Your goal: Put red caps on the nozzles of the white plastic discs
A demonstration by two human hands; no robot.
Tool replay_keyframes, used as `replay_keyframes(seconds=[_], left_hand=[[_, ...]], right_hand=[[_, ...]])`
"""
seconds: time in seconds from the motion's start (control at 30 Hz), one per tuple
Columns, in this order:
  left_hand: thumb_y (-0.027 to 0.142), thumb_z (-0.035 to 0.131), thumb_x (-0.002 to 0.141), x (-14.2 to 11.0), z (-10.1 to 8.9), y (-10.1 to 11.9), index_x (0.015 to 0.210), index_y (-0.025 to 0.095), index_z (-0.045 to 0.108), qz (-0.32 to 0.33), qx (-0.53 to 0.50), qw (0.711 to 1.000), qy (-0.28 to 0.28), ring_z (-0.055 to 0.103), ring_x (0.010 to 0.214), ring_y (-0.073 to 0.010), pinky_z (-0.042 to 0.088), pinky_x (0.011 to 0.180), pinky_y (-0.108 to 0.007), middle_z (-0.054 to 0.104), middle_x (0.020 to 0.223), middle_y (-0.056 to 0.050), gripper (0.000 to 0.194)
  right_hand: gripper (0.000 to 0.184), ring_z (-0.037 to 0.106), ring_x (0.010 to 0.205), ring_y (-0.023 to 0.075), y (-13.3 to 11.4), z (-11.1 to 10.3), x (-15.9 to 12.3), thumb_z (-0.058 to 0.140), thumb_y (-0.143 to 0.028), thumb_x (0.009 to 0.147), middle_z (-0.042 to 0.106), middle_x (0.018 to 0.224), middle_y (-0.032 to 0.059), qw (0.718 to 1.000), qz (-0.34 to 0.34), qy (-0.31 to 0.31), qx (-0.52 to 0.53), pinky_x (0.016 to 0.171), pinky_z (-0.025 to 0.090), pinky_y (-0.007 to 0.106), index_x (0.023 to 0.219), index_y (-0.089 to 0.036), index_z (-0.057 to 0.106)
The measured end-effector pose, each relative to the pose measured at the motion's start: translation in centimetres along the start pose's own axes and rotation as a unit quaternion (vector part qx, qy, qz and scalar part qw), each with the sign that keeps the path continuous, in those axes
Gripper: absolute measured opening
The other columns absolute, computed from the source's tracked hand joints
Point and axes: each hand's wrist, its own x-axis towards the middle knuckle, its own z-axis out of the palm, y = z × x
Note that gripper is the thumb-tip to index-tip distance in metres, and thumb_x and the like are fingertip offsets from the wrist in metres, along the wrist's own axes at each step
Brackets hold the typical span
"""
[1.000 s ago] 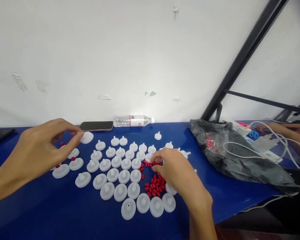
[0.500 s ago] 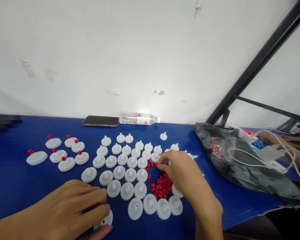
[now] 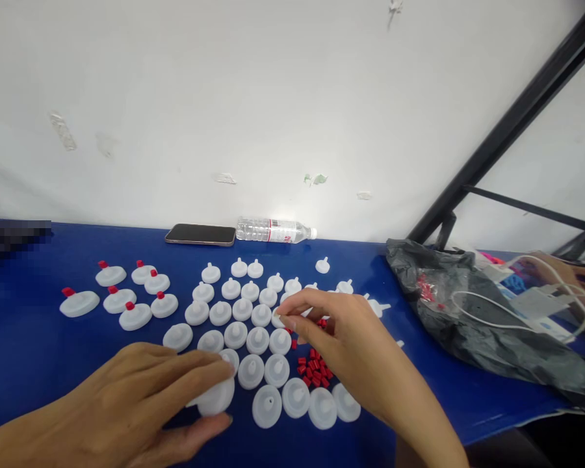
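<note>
My left hand [image 3: 160, 396] is closed around a white round spouted cap [image 3: 217, 396] at the lower left of the white group. That cap is tilted, its smooth side showing. My right hand [image 3: 338, 335] has thumb and forefinger pinched together above the white spouted caps [image 3: 257, 340]; whatever is between the tips is too small or hidden to make out. Below its palm lies a pile of small red caps [image 3: 316, 370], partly covered by the hand. Off to the left, several white spouted caps [image 3: 135, 316] carry red caps on their spouts.
A phone [image 3: 201, 234] and a clear bottle [image 3: 273, 230] lie along the wall on the blue table [image 3: 112, 364]. To the right is a dark plastic bag [image 3: 468, 338] with a white cable [image 3: 492, 316] over it. Another person's hands [image 3: 550, 273] are at the far right.
My right hand has moved left from above the red caps to the white ones. My left hand has shifted slightly up and right, tilting its white cap.
</note>
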Motion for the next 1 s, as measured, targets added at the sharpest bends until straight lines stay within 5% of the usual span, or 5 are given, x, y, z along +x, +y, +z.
replay_keyframes(seconds=[0.13, 0.53, 0.8, 1.0], left_hand=[[0.020, 0.061, 0.114, 0.8, -0.6, -0.3, 0.142, 0.033, 0.073, -0.073, 0.008, 0.996, 0.047, 0.088, 0.090, -0.0175, 0.067, 0.073, -0.027, 0.089, 0.116, 0.001, 0.034], [0.025, 0.064, 0.119, -0.1, -0.1, -1.4, 0.155, 0.028, 0.066, -0.069, 0.040, 0.996, 0.036, 0.084, 0.082, -0.0153, 0.065, 0.072, -0.025, 0.086, 0.112, -0.002, 0.036], [0.061, 0.080, 0.104, 0.9, 0.5, 0.6, 0.134, 0.034, 0.078, -0.118, 0.031, 0.992, 0.042, 0.085, 0.102, -0.0249, 0.071, 0.080, -0.028, 0.085, 0.107, -0.001, 0.040], [0.054, 0.079, 0.106, -0.1, -0.3, 0.7, 0.139, 0.035, 0.075, -0.127, 0.036, 0.990, 0.041, 0.085, 0.096, -0.0235, 0.070, 0.080, -0.028, 0.086, 0.107, -0.001, 0.039]], right_hand=[[0.014, 0.075, 0.076, 0.0186, -0.9, 0.5, 0.0, 0.079, -0.028, 0.109, 0.089, 0.094, -0.0024, 0.996, -0.002, -0.039, 0.075, 0.068, 0.053, 0.030, 0.109, -0.032, 0.093], [0.014, 0.084, 0.076, 0.0169, -2.7, 1.8, -0.1, 0.082, -0.036, 0.112, 0.093, 0.098, -0.0063, 0.979, -0.034, -0.127, 0.156, 0.073, 0.060, 0.028, 0.124, -0.035, 0.089], [0.018, 0.084, 0.083, 0.0192, -2.8, 2.2, 0.3, 0.077, -0.040, 0.115, 0.093, 0.102, -0.0044, 0.973, -0.035, -0.142, 0.179, 0.077, 0.060, 0.030, 0.128, -0.037, 0.090], [0.063, 0.085, 0.112, 0.0252, -3.4, 2.6, -0.6, 0.086, -0.041, 0.106, 0.090, 0.135, -0.0007, 0.972, 0.010, -0.146, 0.183, 0.094, 0.063, 0.035, 0.167, -0.046, 0.069]])
